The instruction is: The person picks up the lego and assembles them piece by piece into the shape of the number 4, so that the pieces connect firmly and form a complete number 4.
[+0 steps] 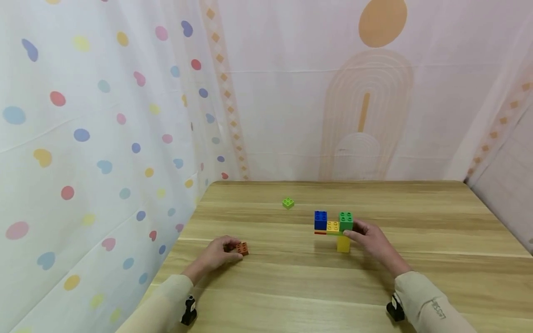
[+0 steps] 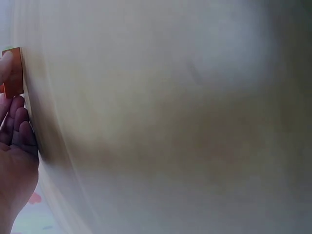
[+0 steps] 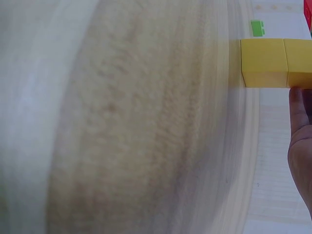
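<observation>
Between its thumb and fingers, my left hand (image 1: 214, 254) pinches an orange-brown toy building brick (image 1: 242, 249) low over the table. A small greenish patch shows among those fingers, too hidden to identify. To the right, my right hand (image 1: 373, 240) grips a brick structure by the side under its green brick (image 1: 346, 220). A blue brick (image 1: 320, 220) tops the structure's left end, over a thin red piece (image 1: 320, 232). A yellow-orange brick (image 1: 332, 225) lies between blue and green. Below, a yellow column (image 3: 264, 63) of stacked bricks reaches down at or close to the tabletop.
A lime-green brick (image 1: 288, 203) lies alone farther back on the wooden table (image 1: 270, 291). Patterned curtains (image 1: 283, 115) hang behind and to the left of the table. Black wrist-camera mounts (image 1: 189, 311) show beneath both sleeves.
</observation>
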Tool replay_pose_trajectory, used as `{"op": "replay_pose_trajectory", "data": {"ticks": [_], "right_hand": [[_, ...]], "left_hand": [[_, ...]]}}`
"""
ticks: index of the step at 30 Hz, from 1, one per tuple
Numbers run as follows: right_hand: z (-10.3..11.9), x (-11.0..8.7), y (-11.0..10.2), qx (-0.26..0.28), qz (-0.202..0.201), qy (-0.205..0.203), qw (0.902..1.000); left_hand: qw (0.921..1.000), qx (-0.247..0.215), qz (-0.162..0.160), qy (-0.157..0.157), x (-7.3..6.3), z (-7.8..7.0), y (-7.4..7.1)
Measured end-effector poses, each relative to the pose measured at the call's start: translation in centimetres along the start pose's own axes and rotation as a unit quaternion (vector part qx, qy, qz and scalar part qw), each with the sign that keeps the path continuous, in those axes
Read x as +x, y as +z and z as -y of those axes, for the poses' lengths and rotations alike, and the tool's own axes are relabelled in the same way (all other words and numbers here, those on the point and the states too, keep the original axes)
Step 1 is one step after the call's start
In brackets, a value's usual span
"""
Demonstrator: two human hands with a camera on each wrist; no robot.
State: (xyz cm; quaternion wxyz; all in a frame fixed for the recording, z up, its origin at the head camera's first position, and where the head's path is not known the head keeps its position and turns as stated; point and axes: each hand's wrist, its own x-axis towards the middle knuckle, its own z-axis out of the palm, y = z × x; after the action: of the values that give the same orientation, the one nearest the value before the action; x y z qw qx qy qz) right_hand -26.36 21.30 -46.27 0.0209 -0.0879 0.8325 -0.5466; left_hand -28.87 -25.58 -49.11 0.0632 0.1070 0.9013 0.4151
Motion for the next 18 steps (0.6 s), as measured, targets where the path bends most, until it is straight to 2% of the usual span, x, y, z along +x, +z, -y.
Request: {"op": "replay_pose_trajectory", "data": {"ticks": [7, 11, 18], "right_hand": [[-0.1, 0.1, 0.0, 0.001, -0.004, -0.008, 1.0000], [-0.2, 0.2, 0.0, 0.004, -0.004, -0.010, 0.9999], [-0.2, 0.0, -0.1, 0.008, -0.004, -0.010, 0.9999]], "left_hand": [[0.9999, 0.005, -0.011, -0.006, 0.1, -0.3, -0.1], [0.9997, -0.009, -0.019, -0.015, 0.5, -0.9, -0.1], [0.9988, -0.010, -0.046, 0.013, 1.9, -3.1, -0.3]]}}
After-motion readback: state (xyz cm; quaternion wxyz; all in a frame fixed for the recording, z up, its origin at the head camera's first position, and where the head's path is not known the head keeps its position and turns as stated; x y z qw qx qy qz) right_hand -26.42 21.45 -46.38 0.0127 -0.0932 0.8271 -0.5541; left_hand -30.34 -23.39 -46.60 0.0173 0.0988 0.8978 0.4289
